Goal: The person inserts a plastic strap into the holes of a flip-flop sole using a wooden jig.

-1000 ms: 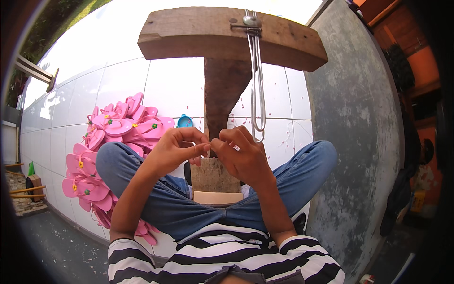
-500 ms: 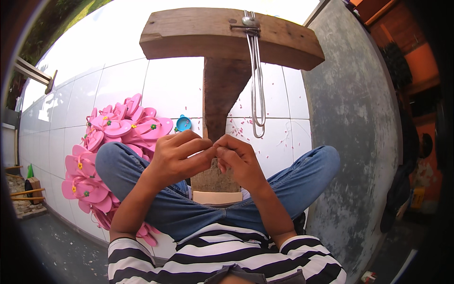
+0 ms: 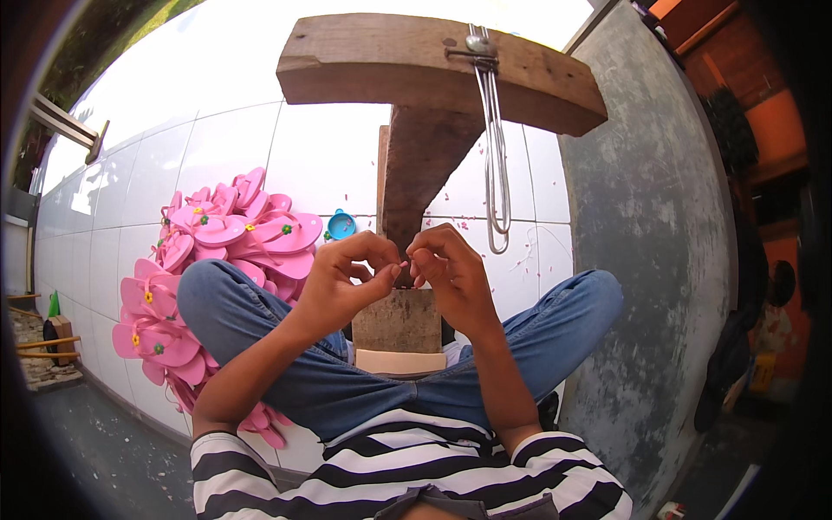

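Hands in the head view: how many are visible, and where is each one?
2. The left hand and right hand meet fingertip to fingertip before the wooden post, above the knees.

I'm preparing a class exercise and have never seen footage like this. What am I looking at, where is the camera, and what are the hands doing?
The camera sits on a person's head, looking down through a fisheye lens. The left hand and right hand meet fingertip to fingertip, pinching something too small to identify. Beyond them stands a T-shaped wooden stand with a long metal wire loop hanging from it. Pink foam flip-flops are heaped on the white tiled floor, near a small blue cup.
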`<state>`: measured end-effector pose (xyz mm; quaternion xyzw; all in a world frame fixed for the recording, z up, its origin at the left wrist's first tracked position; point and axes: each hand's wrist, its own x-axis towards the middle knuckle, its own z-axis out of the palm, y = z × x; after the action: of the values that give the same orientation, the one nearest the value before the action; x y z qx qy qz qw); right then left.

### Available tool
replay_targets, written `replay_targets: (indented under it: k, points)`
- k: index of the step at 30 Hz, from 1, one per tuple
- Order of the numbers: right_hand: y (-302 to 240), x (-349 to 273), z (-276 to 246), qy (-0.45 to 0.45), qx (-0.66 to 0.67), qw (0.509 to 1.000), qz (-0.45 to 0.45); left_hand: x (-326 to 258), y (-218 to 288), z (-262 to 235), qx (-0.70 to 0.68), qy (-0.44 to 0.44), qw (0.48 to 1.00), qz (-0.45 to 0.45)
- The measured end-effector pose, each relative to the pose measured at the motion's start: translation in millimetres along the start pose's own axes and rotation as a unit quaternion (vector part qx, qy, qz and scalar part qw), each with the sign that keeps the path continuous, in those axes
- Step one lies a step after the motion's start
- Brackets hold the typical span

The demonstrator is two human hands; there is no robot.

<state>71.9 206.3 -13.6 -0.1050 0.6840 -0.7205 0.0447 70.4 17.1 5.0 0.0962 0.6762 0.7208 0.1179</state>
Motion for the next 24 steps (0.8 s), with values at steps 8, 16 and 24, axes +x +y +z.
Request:
replay_targets:
  k: [8,16,24]
  points:
    - [3.1,-2.7,-7.0,0.019,-0.230,0.951,-0.205,4.5,3.2,-9.5,-0.088,-0.027,0.992,-0.083]
    - [-1.8,0.6,-8.8,0.012,-0.295,0.914,-0.280,5.6,3.2,-10.3,-0.079,-0.064,0.989,-0.108]
    - [-4.5,-1.1,-6.1,-0.021,-0.254,0.953,-0.166,5.4,-0.5,-8.3,-0.019,-0.045,0.997,-0.068]
